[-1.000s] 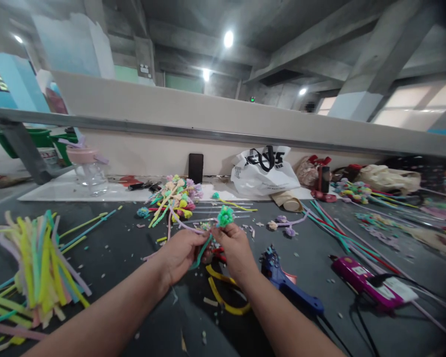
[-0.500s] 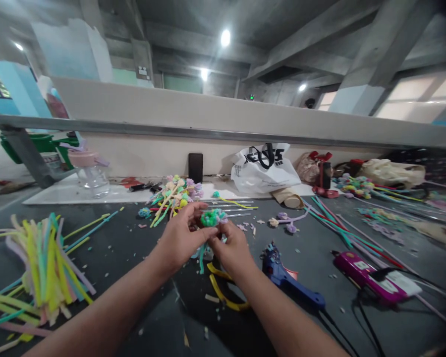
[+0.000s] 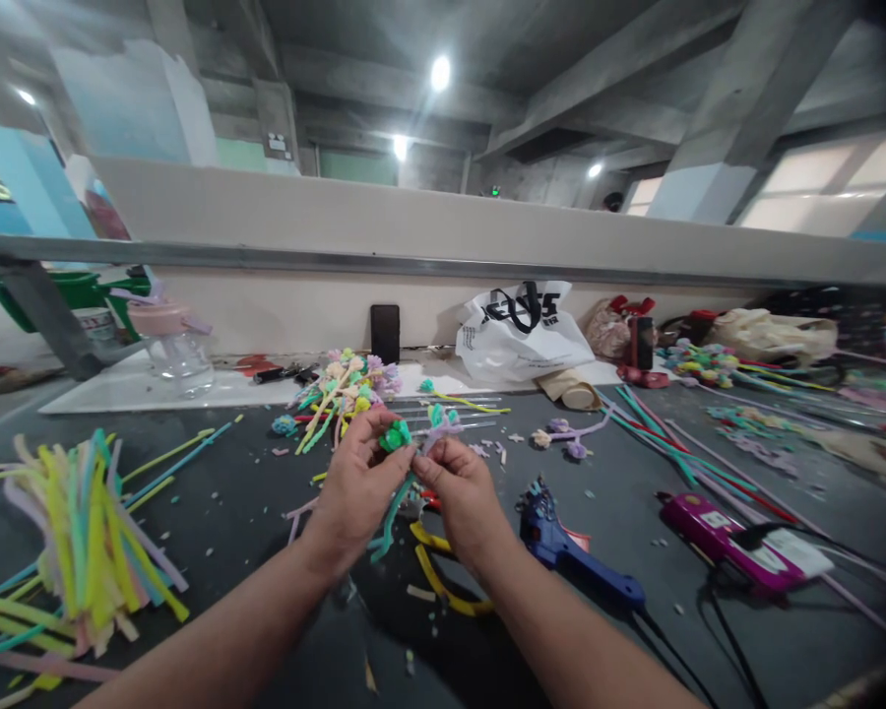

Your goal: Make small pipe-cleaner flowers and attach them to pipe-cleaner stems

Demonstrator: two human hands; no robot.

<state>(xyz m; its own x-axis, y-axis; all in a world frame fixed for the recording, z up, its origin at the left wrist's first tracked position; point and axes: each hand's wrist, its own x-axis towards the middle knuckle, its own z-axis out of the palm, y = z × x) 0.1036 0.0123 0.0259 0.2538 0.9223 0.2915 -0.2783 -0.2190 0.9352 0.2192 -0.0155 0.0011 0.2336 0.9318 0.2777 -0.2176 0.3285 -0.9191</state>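
Observation:
My left hand (image 3: pixel 360 477) is closed on a green pipe-cleaner flower (image 3: pixel 395 435), its teal stem (image 3: pixel 391 522) hanging below the fingers. In my right hand (image 3: pixel 464 495) the thumb and fingertips pinch a lavender and mint pipe-cleaner flower (image 3: pixel 440 423). Both hands meet over the middle of the dark table, fingertips nearly touching. Under my right wrist lies a yellow-handled tool (image 3: pixel 447 586), partly hidden by the forearm. A blue glue gun (image 3: pixel 576 556) rests to the right of my right hand. Beyond the hands is a pile of colourful pipe-cleaner flowers (image 3: pixel 354 386).
Loose pipe cleaners (image 3: pixel 89 537) lie in a heap at the left. A magenta corded device (image 3: pixel 734 542) is at the right. Along the back stand a clear bottle (image 3: pixel 169 345), a phone (image 3: pixel 385 333) and a white bag (image 3: pixel 521 335). Small scraps dot the dark table (image 3: pixel 251 581).
The flowers, bunched together before, have come apart: the green one is at my left fingers, the lavender one above my right. The teal stem now slants down to the left.

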